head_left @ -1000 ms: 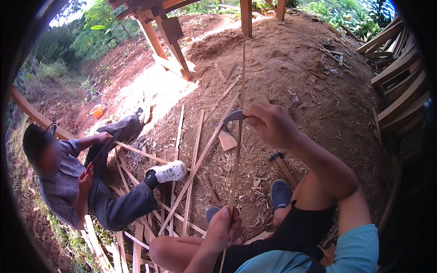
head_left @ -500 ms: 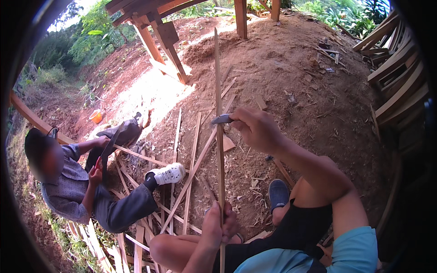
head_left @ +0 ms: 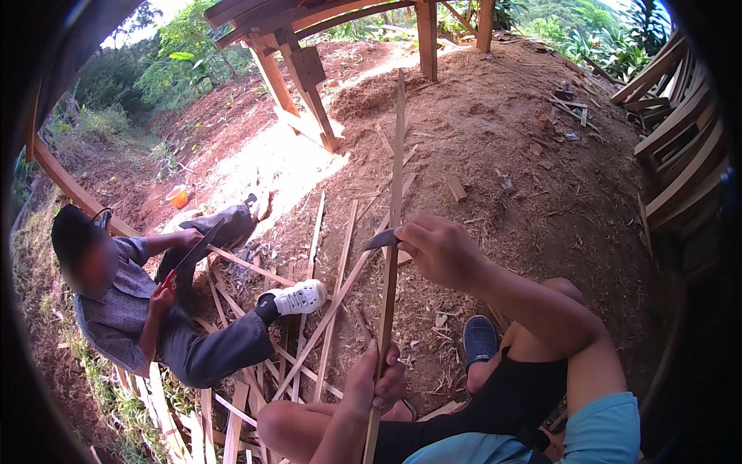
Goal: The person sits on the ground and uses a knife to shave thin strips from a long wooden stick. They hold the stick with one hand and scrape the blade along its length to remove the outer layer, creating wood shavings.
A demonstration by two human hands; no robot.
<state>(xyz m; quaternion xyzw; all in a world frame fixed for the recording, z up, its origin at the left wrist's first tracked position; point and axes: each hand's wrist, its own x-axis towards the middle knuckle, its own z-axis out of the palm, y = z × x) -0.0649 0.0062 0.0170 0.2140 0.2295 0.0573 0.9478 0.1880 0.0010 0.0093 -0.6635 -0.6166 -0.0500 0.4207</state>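
A long, thin strip of wood (head_left: 395,170) stands nearly upright before me, its upper end leaning a little right and tapering. My left hand (head_left: 374,379) is closed around its lower part, above my lap. Higher up, my right hand (head_left: 442,251) pinches a small knife (head_left: 380,238) with a dark, curved blade. The blade lies across the strip, and its tip sticks out to the left. Fingers of my right hand hide the knife's handle.
At the left a co-worker (head_left: 127,301) sits holding a long red-handled blade (head_left: 193,251). Loose wooden strips (head_left: 328,317) cover the ground between us. A wooden frame (head_left: 309,89) stands ahead, stacked timber (head_left: 680,143) at the right, and an orange bucket (head_left: 178,196) farther left.
The knife in my right hand has come down the strip, closer to my left hand. The strip's top now tilts more to the right. My view has shifted slightly.
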